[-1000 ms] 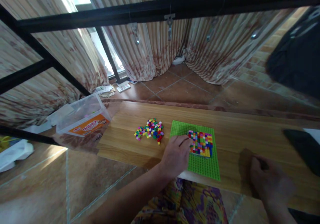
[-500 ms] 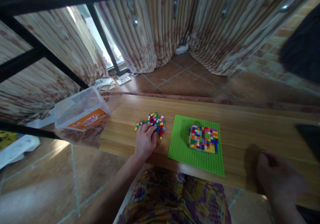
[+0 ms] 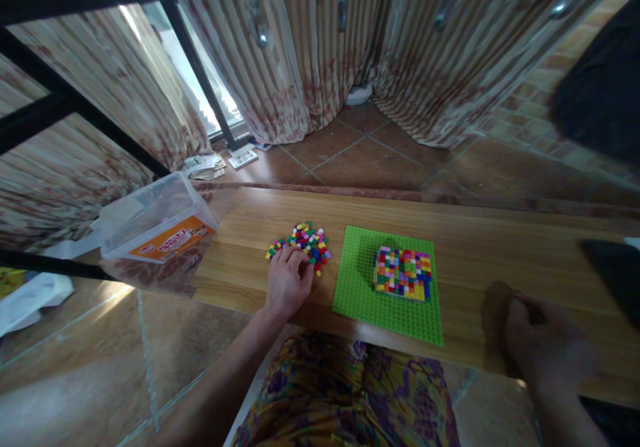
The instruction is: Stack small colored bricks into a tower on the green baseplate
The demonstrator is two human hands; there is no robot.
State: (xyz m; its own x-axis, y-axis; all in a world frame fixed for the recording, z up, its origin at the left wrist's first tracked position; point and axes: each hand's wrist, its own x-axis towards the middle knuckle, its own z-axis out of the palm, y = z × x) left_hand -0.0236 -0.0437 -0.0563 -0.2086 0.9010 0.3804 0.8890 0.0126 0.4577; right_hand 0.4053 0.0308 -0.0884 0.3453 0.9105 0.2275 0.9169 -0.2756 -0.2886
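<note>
My left hand (image 3: 289,283) reaches the near edge of a pile of small coloured toy bricks (image 3: 305,236), thumb and fingers curled together; whatever is between its fingertips is hidden. Right of the pile lies a green studded baseplate (image 3: 355,294). A rectangular block of multicoloured bricks (image 3: 404,272) stands on it, right of the plate's middle, with some blue at its right side. My right hand (image 3: 547,340) hovers over the right part of the wooden table, blurred, its fingers curled in toward the thumb. I cannot make out anything in it.
A clear plastic box with an orange label (image 3: 173,238) stands at the left end of the wooden table (image 3: 280,204). Dark flat objects (image 3: 607,274) lie at the right. A black metal frame (image 3: 75,97) crosses the upper left, and striped curtains (image 3: 300,67) hang behind.
The whole view has shifted slightly. My left hand stays at the brick pile, its fingers shifting a little. My right hand stays curled at the right. The block on the baseplate looks unchanged.
</note>
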